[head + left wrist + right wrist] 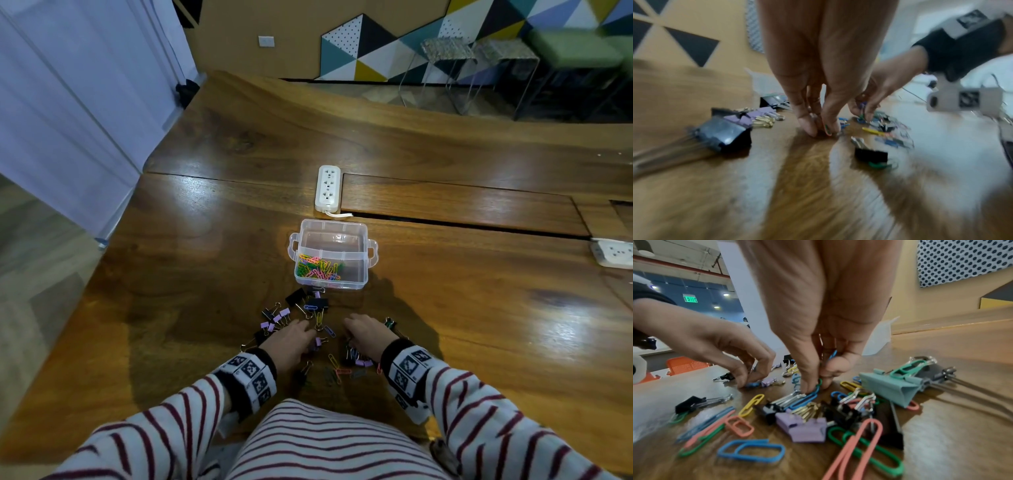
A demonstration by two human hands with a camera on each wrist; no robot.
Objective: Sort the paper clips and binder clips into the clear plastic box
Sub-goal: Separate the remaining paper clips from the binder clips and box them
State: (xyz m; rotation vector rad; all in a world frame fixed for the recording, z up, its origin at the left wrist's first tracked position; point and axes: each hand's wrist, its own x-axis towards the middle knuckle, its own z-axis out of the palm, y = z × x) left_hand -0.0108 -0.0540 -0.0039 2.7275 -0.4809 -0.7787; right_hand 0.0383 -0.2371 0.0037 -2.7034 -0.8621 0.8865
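Both our hands are down on the bench among the loose clips, fingertips curled to the wood. Our right hand [813, 353] pinches a green paper clip [819, 382] between thumb and forefinger, and a blue one seems tucked higher between its fingers. Our left hand [721, 344] has its fingertips bunched onto something small beside a lilac binder clip [767, 382]; the blur means we cannot tell whether it has hold of it or only touches it. Beyond our fingertips stands the clear plastic box [331, 253], with a heap of coloured paper clips [317, 269] in its near compartment and the far one seemingly bare. More paper clips [751, 449] and binder clips [803, 430] lie under and between our wrists, and a large teal binder clip [890, 389] sits just right of our right hand. We judge the paper clips light, thin and slick, lying flat, so we lift them by sliding a nail under a loop. The binder clips are stiffer and heavier; we take them by the body or the wire handles.
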